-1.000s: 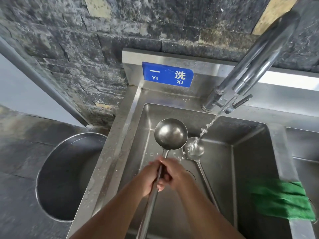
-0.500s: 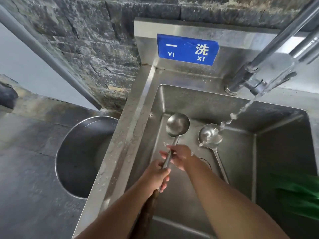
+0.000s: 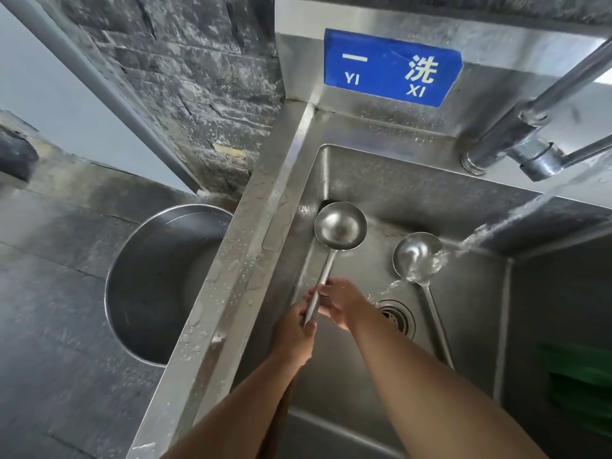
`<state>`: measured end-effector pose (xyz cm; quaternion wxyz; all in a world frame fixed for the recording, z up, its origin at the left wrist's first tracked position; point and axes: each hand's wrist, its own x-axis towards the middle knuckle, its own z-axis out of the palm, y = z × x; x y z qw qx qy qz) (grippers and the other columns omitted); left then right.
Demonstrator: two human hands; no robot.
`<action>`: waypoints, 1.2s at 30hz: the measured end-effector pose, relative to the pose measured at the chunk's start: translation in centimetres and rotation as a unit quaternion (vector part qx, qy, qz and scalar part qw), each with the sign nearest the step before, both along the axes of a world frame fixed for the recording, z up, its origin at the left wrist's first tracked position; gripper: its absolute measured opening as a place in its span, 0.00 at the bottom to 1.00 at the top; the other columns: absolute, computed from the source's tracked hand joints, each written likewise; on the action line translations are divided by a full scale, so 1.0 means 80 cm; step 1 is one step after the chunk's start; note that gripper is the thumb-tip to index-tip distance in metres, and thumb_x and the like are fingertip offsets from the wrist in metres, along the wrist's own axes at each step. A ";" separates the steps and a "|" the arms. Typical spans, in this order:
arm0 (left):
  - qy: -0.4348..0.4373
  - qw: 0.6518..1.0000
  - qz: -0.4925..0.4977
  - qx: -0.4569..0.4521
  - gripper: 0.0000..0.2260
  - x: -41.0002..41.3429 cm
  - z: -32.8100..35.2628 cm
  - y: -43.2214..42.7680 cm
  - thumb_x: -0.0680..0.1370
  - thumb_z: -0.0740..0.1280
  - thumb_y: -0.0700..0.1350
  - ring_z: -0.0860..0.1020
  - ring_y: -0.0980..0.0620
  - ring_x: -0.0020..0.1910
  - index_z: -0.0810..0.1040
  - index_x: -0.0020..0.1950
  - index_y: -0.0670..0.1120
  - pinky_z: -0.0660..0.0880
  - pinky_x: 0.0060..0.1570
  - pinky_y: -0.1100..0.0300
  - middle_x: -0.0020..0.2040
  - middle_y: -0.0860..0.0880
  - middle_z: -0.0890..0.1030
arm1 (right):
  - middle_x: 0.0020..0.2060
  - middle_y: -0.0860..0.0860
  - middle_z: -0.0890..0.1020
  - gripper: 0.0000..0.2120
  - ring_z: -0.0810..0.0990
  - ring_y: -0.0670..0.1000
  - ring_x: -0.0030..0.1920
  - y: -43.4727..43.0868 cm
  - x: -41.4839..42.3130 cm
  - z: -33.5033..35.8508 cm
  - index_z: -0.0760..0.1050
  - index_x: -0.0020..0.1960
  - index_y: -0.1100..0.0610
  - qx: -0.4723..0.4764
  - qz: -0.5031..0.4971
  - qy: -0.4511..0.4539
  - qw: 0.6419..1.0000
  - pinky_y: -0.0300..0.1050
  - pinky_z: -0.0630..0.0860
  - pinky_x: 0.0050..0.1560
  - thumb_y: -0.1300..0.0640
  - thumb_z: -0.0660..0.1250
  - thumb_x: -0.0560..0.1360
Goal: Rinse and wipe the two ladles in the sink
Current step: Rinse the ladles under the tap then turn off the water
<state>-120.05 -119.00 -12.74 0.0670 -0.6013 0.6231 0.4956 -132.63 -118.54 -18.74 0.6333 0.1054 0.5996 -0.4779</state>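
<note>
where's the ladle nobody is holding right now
In the head view the free ladle lies in the sink, right of the held ladle, its bowl under the water stream and its handle running just right of the drain.

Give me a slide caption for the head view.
In the sink, the left hand and right hand grip the first ladle while tap water pours onto the second ladle.

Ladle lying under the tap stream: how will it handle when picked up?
Probably stiff: the ladle looks all metal. Likely slippery, since the water stream is hitting its bowl. Long thin handle, so it may feel bowl-heavy and twist.
</note>
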 end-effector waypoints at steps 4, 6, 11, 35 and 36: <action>-0.006 0.999 -0.032 -0.038 0.07 0.008 -0.017 -0.006 0.81 0.64 0.48 0.83 0.38 0.44 0.76 0.55 0.47 0.82 0.43 0.45 0.44 0.42 0.83 | 0.37 0.59 0.80 0.09 0.82 0.57 0.39 -0.008 0.004 -0.016 0.72 0.43 0.63 0.007 0.010 0.018 1.000 0.63 0.78 0.58 0.71 0.58 0.80; -0.004 0.999 -0.027 -0.038 0.06 0.007 -0.020 -0.008 0.81 0.64 0.47 0.83 0.39 0.45 0.75 0.56 0.47 0.81 0.42 0.46 0.44 0.43 0.82 | 0.39 0.58 0.81 0.09 0.82 0.57 0.40 -0.008 0.005 -0.019 0.73 0.43 0.62 0.001 0.014 0.037 0.999 0.60 0.79 0.55 0.70 0.59 0.80; -0.035 0.995 -0.066 -0.072 0.13 0.009 -0.018 -0.007 0.80 0.66 0.44 0.81 0.46 0.56 0.74 0.64 0.46 0.79 0.57 0.49 0.57 0.46 0.81 | 0.40 0.55 0.81 0.06 0.81 0.51 0.38 0.012 0.006 -0.020 0.77 0.52 0.62 0.005 0.058 0.098 0.993 0.44 0.80 0.40 0.60 0.64 0.80; 0.051 0.985 -0.123 0.110 0.10 -0.130 -0.090 0.114 0.67 0.62 0.37 0.61 0.52 0.26 0.65 0.29 0.49 0.55 0.29 0.61 0.25 0.50 0.63 | 0.46 0.57 0.81 0.12 0.81 0.59 0.48 0.288 -0.140 -0.122 0.73 0.48 0.53 0.250 0.203 0.389 0.863 0.53 0.79 0.51 0.59 0.72 0.68; 0.048 0.985 -0.116 0.118 0.13 -0.130 -0.094 0.116 0.68 0.62 0.35 0.62 0.52 0.25 0.65 0.28 0.49 0.55 0.28 0.62 0.24 0.52 0.64 | 0.47 0.57 0.82 0.12 0.81 0.59 0.49 0.286 -0.142 -0.131 0.75 0.50 0.55 0.246 0.204 0.392 0.863 0.52 0.79 0.51 0.59 0.71 0.68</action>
